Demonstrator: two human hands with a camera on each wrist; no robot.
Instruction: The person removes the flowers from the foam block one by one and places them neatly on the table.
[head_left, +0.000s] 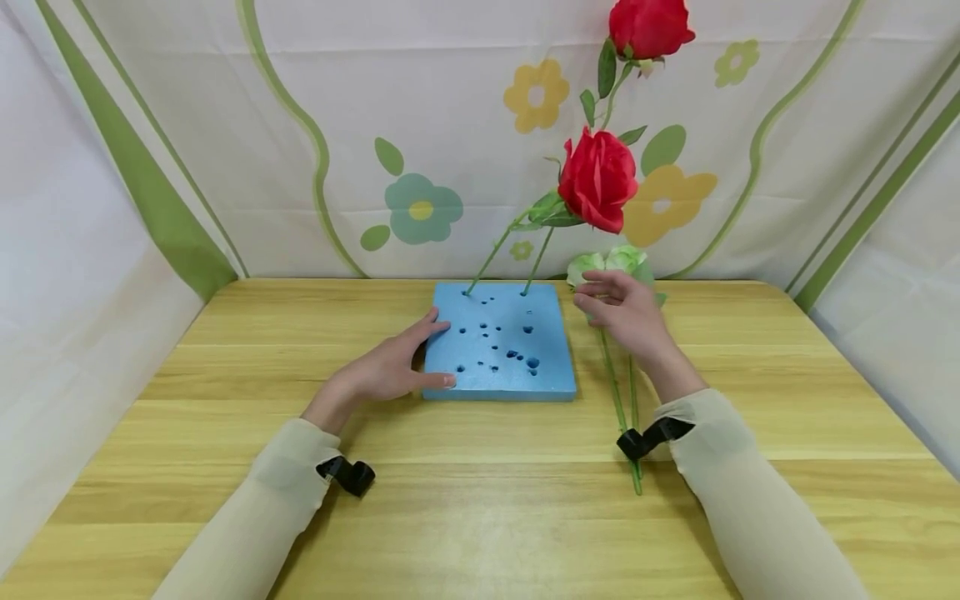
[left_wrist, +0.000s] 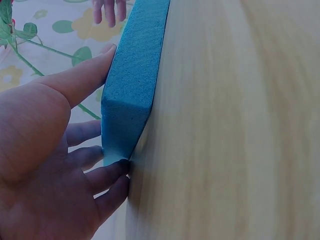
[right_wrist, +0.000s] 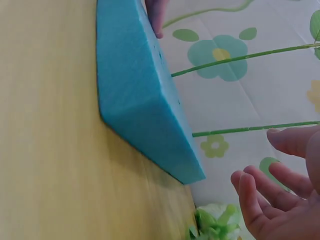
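A blue foam block point(head_left: 495, 342) pierced with several holes lies on the table. My left hand point(head_left: 390, 362) rests against its left side, thumb over the top face near the front corner, fingers spread along the edge. In the left wrist view, the fingertips touch the foam block point(left_wrist: 132, 65). Two red roses point(head_left: 598, 179) rise from holes at its back, their green stems leaning right. My right hand point(head_left: 626, 312) hovers to the right of the block, fingers loosely bent; in the right wrist view nothing is between this hand's fingers point(right_wrist: 270, 185).
Pale green flowers point(head_left: 626, 260) lie to the right of the block, partly hidden by my right hand, their stems point(head_left: 617, 392) running toward the front. The wooden table point(head_left: 480, 517) ends at a patterned curtain point(head_left: 330, 75). Small black cameras point(head_left: 358, 477) sit on both wrists.
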